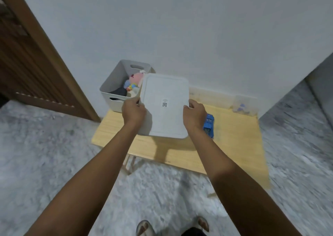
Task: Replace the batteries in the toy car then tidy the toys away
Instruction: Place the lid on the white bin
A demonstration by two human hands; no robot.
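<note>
Standing over the low wooden surface (pixel 234 145) with both arms stretched out and down, the person holds a white bin (pixel 165 107) turned bottom-side toward the camera, its sticker with a square code facing up. The left hand (pixel 133 110) grips the bin's left edge, fingers curled over the rim and thumb on the near face; the right hand (pixel 194 115) grips the right edge the same way. Both wrists are fairly straight and the forearms run nearly parallel, so the bin hangs between them above the surface, tilted toward the person.

The blue toy car (pixel 209 125) lies on the surface just beside the right wrist, partly hidden behind it. That is the main risk as I judge it: lowering or swinging the bin to the right could knock the car off the edge or trap it underneath. Whether its battery cover is open cannot be told from here.

Farther back, a clear plastic box (pixel 244 105) sits at the far right corner with small bluish items inside, too blurred to name; a careless sweep could push it against the wall. To the far left, an open grey basket (pixel 115 84) holding a pink soft toy (pixel 137 78) and other toys stands by the surface's far corner, touching or nearly touching the held bin's upper left edge. Tipping the bin that way could bump the basket.
</note>
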